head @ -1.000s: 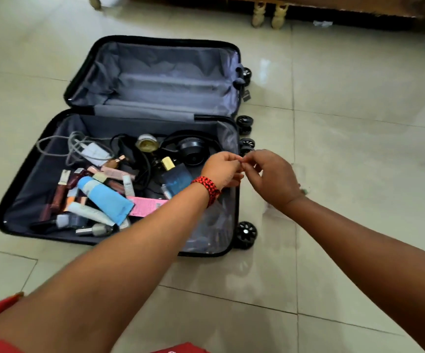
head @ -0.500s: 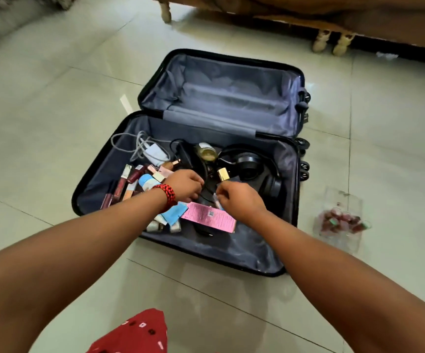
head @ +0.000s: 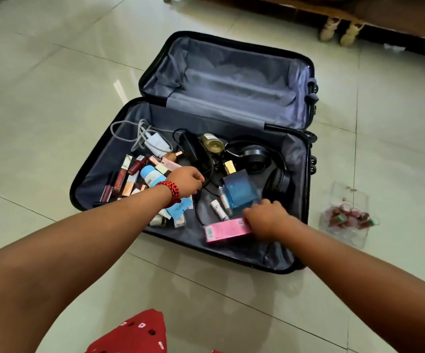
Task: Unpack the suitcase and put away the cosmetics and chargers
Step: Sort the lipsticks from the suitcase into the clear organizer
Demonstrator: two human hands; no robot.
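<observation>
A black suitcase (head: 96,179) lies open on the tiled floor, its lid (head: 231,80) empty. The near half holds a white charger with cable (head: 156,143), a black adapter (head: 188,146), black headphones (head: 257,159), a blue perfume box (head: 239,189), a blue tube (head: 151,175) and several lip glosses (head: 119,179). My left hand (head: 187,182), with a red-black wristband, curls down beside a black cable loop; its fingertips are hidden. My right hand (head: 267,220) grips the right end of a pink box (head: 225,229) near the suitcase's front wall.
A clear plastic container (head: 343,217) holding small red items stands on the floor right of the suitcase. Wooden furniture with carved legs (head: 338,31) runs along the back. Red patterned cloth (head: 135,332) shows at the bottom edge.
Both hands came from beside the suitcase's right edge into it. My right hand has gone from the centre to the pink box, which has shifted toward the front right.
</observation>
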